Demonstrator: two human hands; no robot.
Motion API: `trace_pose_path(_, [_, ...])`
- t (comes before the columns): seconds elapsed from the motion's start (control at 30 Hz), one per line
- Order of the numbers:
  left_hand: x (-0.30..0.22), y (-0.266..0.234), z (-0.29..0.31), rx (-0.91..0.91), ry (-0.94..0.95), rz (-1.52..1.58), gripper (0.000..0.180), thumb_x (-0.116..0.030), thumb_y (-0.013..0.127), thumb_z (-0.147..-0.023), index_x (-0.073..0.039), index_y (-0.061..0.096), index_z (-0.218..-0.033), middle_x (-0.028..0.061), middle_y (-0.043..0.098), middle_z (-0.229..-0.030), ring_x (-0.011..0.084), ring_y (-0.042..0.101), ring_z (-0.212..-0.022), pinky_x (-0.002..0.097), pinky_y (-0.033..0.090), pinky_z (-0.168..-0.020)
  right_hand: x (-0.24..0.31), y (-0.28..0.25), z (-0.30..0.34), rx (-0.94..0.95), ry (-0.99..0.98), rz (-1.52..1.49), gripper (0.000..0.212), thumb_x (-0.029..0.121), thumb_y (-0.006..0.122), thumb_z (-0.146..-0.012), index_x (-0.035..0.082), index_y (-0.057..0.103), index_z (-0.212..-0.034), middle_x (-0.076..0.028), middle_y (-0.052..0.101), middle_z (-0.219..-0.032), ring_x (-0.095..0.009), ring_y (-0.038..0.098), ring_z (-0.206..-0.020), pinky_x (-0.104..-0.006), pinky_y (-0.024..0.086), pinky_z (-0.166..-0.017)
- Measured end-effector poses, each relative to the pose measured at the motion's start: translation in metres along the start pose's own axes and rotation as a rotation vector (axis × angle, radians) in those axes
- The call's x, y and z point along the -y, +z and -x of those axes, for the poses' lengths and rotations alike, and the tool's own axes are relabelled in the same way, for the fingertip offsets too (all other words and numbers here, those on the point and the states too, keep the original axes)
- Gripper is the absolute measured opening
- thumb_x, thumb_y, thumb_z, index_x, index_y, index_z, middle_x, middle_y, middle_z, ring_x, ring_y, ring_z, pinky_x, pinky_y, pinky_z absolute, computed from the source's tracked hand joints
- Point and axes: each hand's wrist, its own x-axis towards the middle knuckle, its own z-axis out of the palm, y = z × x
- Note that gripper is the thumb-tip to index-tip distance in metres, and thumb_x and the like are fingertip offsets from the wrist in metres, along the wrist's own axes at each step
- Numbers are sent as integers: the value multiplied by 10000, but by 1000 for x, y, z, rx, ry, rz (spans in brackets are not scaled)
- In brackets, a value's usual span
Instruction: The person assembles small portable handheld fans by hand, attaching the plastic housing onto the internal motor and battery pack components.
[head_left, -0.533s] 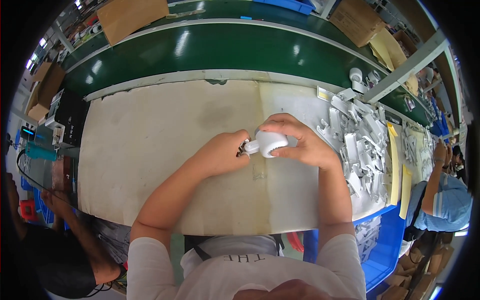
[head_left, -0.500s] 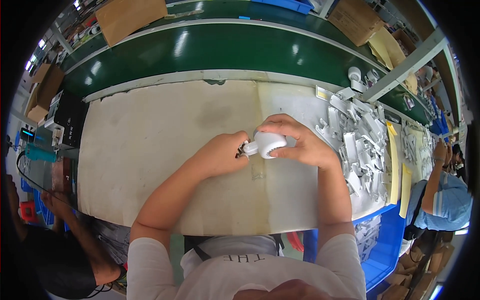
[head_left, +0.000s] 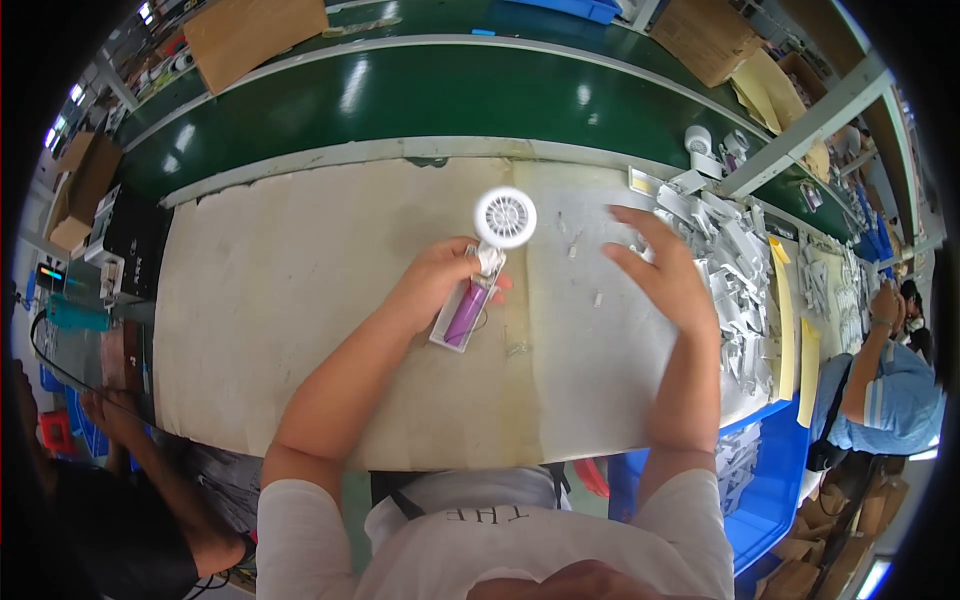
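A white handheld fan with a round grille faces up over the middle of the table. My left hand is closed round its neck, just below the head. The fan's handle lies uncovered, showing a purple battery cell and a thin wire inside the white shell. Off to the right, my right hand is apart from the fan, thumb and fingers spread, with nothing in it. It hovers beside a heap of white plastic handle covers. A few tiny clear pieces lie between the hands.
A green conveyor belt runs behind the table. A blue bin with white parts stands at the right front edge. Another white fan is at the back right, near a slanted metal post. People work on both sides.
My right hand has let go of the fan head and moved right toward the heap. My left hand has turned the fan so its grille and open handle face up.
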Motion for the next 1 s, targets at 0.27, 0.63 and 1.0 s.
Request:
trace_pose_path(0.27, [-2,-8,-8,43,58,197,349,-276,495,-880,2,550,-1084,152,628,-985,173,580,-851,319,470,-734,-58,-27,55,-59,431,861,466,253,677,-707,76,543,-1117,-145,591,-1020,-312,557,-900,-408,462,-768])
trace_pose_path(0.63, [-17,-13,0,-56,112,140,305,-264,496,-880,-65,544,-1106,42,644,-1019,74,547,-821,221,444,-593,21,23,3,-375,35,-538,476,58,580,-790,73,444,-1246,-89,580,-999,-167,559,-883,-291,480,-737])
trace_pose_path(1.0, [-18,-18,4,-52,369,326,330,-237,527,-886,-82,488,-1174,79,565,-1175,148,581,-961,292,496,-744,-1,58,5,-64,-214,194,457,102,687,-673,88,557,-1111,-150,474,-1250,-333,378,-1218,-402,307,-1003])
